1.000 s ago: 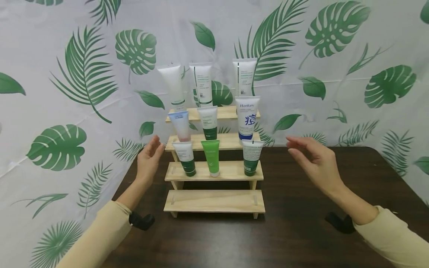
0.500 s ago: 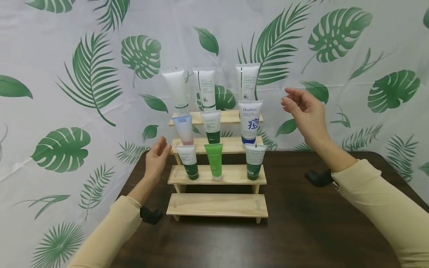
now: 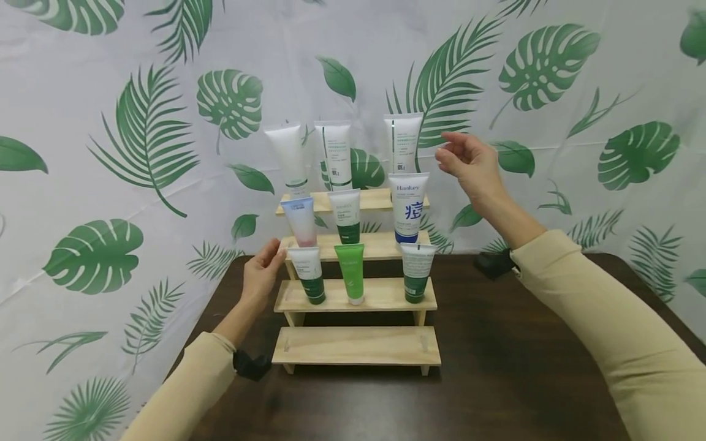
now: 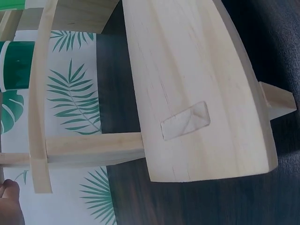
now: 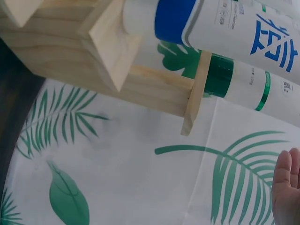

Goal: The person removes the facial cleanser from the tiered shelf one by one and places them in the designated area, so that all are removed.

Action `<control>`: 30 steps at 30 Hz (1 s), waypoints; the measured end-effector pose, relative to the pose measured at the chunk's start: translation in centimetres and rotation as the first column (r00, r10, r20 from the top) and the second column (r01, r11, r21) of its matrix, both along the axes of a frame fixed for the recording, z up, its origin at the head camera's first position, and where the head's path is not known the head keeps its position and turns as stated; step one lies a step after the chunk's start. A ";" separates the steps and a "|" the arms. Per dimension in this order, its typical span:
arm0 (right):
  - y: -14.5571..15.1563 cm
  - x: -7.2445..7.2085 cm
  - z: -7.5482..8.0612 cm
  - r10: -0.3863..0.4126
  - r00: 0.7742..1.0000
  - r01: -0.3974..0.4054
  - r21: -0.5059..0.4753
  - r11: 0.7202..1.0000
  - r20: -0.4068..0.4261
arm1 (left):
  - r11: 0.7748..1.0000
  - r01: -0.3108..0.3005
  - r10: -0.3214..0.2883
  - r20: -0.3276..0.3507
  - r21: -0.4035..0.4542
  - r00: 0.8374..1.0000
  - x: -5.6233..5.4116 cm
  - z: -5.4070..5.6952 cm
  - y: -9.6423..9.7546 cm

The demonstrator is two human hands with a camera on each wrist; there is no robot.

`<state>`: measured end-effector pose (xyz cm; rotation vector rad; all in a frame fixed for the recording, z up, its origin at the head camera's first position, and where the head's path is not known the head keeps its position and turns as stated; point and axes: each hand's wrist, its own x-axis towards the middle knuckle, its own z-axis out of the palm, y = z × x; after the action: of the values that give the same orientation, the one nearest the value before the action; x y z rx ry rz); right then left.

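Several squeeze tubes stand cap-down on a stepped wooden rack (image 3: 353, 342). My left hand (image 3: 260, 277) is at the rack's left side, beside the second tier from the top, holding nothing; I cannot tell whether its fingertips touch the wood. Close to that hand are a blue-pink tube (image 3: 300, 222) and a white-green tube (image 3: 307, 274). My right hand (image 3: 477, 173), bent and holding nothing, hovers right of the white top-tier tube (image 3: 404, 142) and the blue-capped white tube (image 3: 408, 207). A gap shows between its fingertips and both tubes. In the right wrist view only a few fingers (image 5: 283, 185) show.
A bright green tube (image 3: 350, 272) and a small white-green tube (image 3: 417, 272) share the third tier. Two more white tubes, one of them the left tube (image 3: 289, 156), stand on top. The dark table (image 3: 496, 367) backs onto a leaf-print cloth (image 3: 182, 122).
My right hand has risen and moved left, nearing the upper right tubes. My left hand has come slightly closer to the rack. The tubes stay in their places.
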<state>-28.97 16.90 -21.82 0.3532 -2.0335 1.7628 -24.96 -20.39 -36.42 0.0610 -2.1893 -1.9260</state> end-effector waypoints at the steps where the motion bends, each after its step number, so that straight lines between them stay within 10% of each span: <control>1: -0.2 -0.2 0.1 0.005 1.000 -0.005 0.001 1.000 0.005 | 1.000 -0.002 0.002 0.004 0.004 1.000 0.1 -0.1 0.0; 30: -2.4 -4.0 0.2 0.184 0.980 -0.190 0.079 0.979 0.080 | 0.998 -0.051 0.051 -0.004 0.044 0.999 0.5 -0.4 0.6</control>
<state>-32.97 14.49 -21.66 0.5299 -2.1952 1.8240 -24.46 -19.81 -36.85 0.1183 -2.1218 -1.9442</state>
